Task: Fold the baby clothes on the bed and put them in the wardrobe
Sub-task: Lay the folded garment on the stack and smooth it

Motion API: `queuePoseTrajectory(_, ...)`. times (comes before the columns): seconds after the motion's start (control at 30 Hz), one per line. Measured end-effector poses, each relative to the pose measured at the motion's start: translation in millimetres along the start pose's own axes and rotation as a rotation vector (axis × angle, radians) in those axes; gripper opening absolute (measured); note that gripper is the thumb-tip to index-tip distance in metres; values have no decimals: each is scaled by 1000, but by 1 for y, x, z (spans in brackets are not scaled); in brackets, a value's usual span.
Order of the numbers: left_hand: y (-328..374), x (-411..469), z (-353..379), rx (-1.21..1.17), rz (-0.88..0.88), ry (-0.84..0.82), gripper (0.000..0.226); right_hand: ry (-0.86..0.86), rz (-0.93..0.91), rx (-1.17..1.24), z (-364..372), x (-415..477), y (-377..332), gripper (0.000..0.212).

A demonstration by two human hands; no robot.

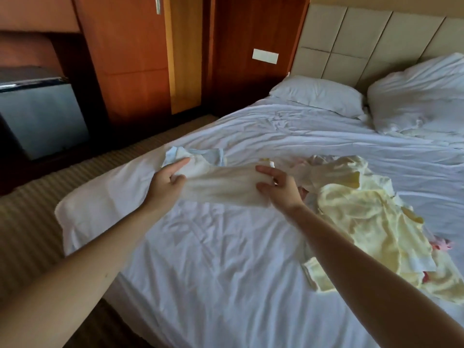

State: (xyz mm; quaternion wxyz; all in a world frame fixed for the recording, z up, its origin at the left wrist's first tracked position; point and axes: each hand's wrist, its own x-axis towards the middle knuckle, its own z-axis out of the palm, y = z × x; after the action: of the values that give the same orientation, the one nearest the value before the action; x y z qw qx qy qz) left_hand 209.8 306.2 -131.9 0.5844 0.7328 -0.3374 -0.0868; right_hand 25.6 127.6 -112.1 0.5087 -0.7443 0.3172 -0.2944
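A small white baby garment (221,183) with light blue trim is stretched out just above the white bed sheet (213,259). My left hand (169,180) pinches its left end, thumb on top. My right hand (277,184) pinches its right end between thumb and fingers. To the right lies a loose heap of pale yellow baby clothes (371,222), with a bit of pink cloth (440,244) showing under it. The wooden wardrobe (130,59) stands beyond the bed's left side, its doors closed.
Two white pillows (319,94) (421,96) lie against the padded headboard (364,41). A dark cabinet (42,116) stands at the left by the wardrobe. Striped carpet (32,214) runs between bed and furniture.
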Motion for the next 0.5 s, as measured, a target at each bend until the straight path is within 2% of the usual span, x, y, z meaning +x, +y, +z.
queuePoseTrajectory(0.23,-70,113,-16,79,25,10,49,-2,8,62,73,116,12,44)
queuePoseTrajectory(0.5,-140,211,-8,113,64,56,47,10,-32,-25,130,232,45,44)
